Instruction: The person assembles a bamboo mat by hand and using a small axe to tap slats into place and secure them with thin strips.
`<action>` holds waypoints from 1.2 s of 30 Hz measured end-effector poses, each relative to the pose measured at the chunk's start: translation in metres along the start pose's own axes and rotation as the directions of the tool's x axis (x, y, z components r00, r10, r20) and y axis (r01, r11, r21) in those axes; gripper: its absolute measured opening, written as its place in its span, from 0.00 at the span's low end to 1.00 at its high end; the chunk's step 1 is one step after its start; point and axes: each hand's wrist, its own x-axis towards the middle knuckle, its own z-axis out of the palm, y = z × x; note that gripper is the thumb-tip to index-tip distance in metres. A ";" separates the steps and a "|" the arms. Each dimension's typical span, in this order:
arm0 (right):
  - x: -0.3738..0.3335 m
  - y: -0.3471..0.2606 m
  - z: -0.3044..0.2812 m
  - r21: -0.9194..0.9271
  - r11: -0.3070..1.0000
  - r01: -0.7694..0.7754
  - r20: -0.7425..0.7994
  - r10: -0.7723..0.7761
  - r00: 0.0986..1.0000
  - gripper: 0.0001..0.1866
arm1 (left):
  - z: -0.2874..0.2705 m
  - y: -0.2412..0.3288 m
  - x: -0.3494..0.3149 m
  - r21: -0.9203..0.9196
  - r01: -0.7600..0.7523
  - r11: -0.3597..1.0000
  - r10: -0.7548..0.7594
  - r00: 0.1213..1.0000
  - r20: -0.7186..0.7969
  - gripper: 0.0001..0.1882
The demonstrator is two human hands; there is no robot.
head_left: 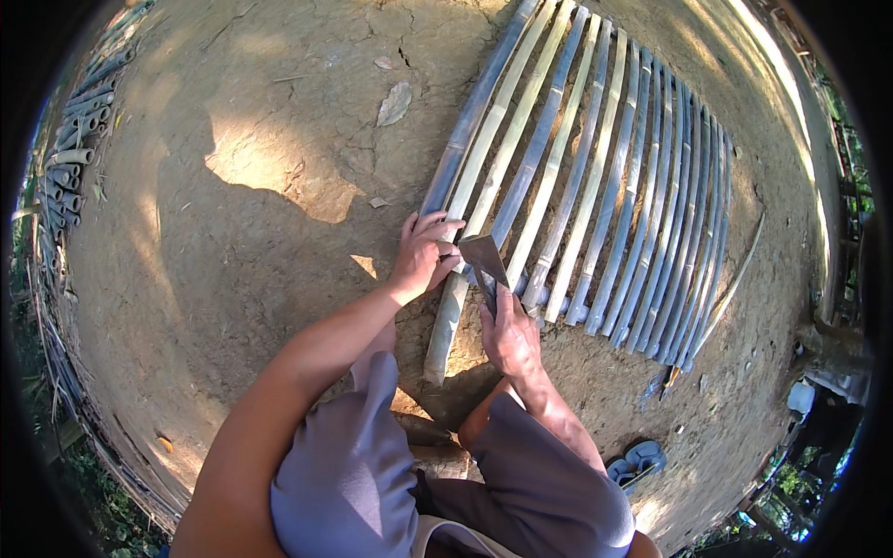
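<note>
A slatted bamboo panel [603,177] lies on the ground ahead, its many split strips side by side over a crosspiece. My left hand [428,253] rests on the near end of its left strips, with the fingers bent and pinched together. Whatever the fingertips hold is too small to make out. Wrapped round the handle of a broad-bladed knife [486,258] is my right hand [512,337]. The flat grey blade lies over the strip ends, right beside my left fingertips. Below both hands the crosspiece's bamboo end [446,335] sticks out toward me.
Dry brown soil [279,279] surrounds the panel, with a dry leaf [394,102] on it. Cut bamboo tubes [70,177] are piled at the far left. A pair of sandals [638,461] lies to the right of my knee. One thin curved strip [739,279] lies along the panel's right side.
</note>
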 end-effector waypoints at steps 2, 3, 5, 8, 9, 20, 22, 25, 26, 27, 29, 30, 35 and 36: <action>0.002 -0.006 0.009 -0.031 0.997 -0.074 0.066 0.076 0.995 0.31 | -0.001 0.002 -0.001 0.004 0.029 1.000 -0.029 0.999 0.013 0.05; 0.004 -0.008 0.011 -0.049 0.993 -0.107 0.100 0.111 0.989 0.31 | -0.001 0.001 -0.003 0.007 0.047 0.999 -0.047 0.999 0.015 0.05; 0.004 -0.006 0.010 -0.067 0.994 -0.091 0.102 0.098 0.990 0.31 | 0.001 -0.001 -0.004 0.008 0.043 0.999 -0.043 0.999 0.006 0.05; 0.004 -0.015 0.006 0.022 0.997 -0.079 -0.005 0.080 0.997 0.32 | -0.003 -0.003 -0.007 -0.013 0.030 0.999 -0.030 1.000 -0.009 0.05; 0.002 -0.008 0.013 -0.008 0.998 -0.066 -0.015 0.066 0.998 0.32 | -0.002 -0.001 -0.004 -0.031 0.017 0.999 -0.017 1.000 -0.014 0.06; 0.001 -0.012 0.002 0.151 0.978 -0.140 -0.067 0.152 0.986 0.36 | -0.007 -0.004 -0.001 0.063 0.003 0.998 -0.006 0.999 0.046 0.11; 0.000 -0.019 -0.005 0.144 0.969 -0.199 -0.018 0.204 0.979 0.36 | -0.018 -0.013 0.010 0.089 0.005 0.996 -0.012 0.997 0.073 0.16; -0.004 -0.008 0.000 0.136 0.981 -0.137 -0.052 0.146 0.988 0.36 | -0.023 -0.016 0.062 0.098 -0.026 0.995 0.010 0.988 0.156 0.22; -0.005 -0.006 0.003 0.125 0.985 -0.117 -0.056 0.124 0.991 0.36 | -0.026 -0.016 0.079 0.143 -0.014 0.990 -0.021 0.970 0.242 0.24; -0.006 -0.003 0.009 0.117 0.989 -0.095 -0.052 0.102 0.993 0.36 | -0.029 -0.016 0.094 0.190 0.002 0.982 -0.065 0.943 0.327 0.26; -0.007 0.005 0.011 0.049 0.993 -0.105 -0.017 0.106 0.994 0.36 | -0.024 -0.009 0.119 0.246 -0.004 0.969 -0.111 0.885 0.451 0.28; -0.007 0.002 0.012 0.030 0.993 -0.117 0.008 0.116 0.993 0.36 | -0.023 -0.010 0.125 0.276 -0.004 0.961 -0.137 0.862 0.489 0.30; 0.002 -0.008 -0.001 -0.019 0.993 -0.113 0.080 0.114 0.990 0.35 | -0.021 -0.016 0.125 0.279 0.055 0.959 -0.204 0.815 0.542 0.32; 0.004 -0.012 -0.005 -0.029 0.991 -0.129 0.088 0.131 0.987 0.34 | -0.022 -0.015 0.124 0.265 0.067 0.962 -0.205 0.818 0.537 0.32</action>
